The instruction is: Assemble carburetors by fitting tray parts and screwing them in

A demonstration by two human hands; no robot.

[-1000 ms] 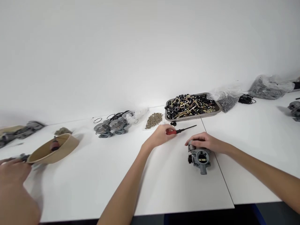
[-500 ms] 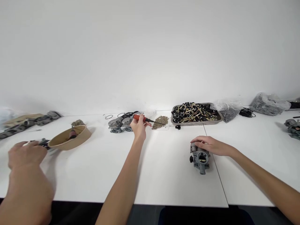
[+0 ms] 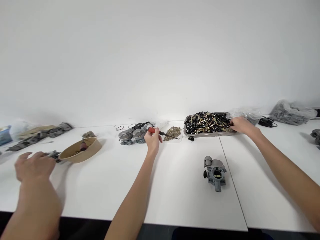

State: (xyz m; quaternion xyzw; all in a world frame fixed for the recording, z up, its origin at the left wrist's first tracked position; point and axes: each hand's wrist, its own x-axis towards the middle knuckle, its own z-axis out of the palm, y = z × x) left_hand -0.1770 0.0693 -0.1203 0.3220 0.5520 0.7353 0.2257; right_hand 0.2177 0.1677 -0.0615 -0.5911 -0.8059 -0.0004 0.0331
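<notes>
White table (image 3: 180,186) bare around carburetor (image 3: 215,172); left hand (image 3: 153,139) gripping screwdriver (image 3: 160,132), right hand (image 3: 240,126) at tray (image 3: 190,134) edge, grip unclear

— See the carburetor (image 3: 215,172) lying untouched on the white table (image 3: 175,186)?

— Yes. Beyond it, the right hand (image 3: 240,126) reaches into the metal tray (image 3: 208,134); the left hand (image 3: 152,139), further left, grips a red-handled screwdriver (image 3: 161,132).

— Far left, a co-worker's hand (image 3: 33,165) nears a tan bowl (image 3: 80,151).

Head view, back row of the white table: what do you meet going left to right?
Tan round bowl → grey metal carburettor parts → left hand holding red-handled screwdriver → heap of small brass pieces → metal tray → right hand.
</notes>
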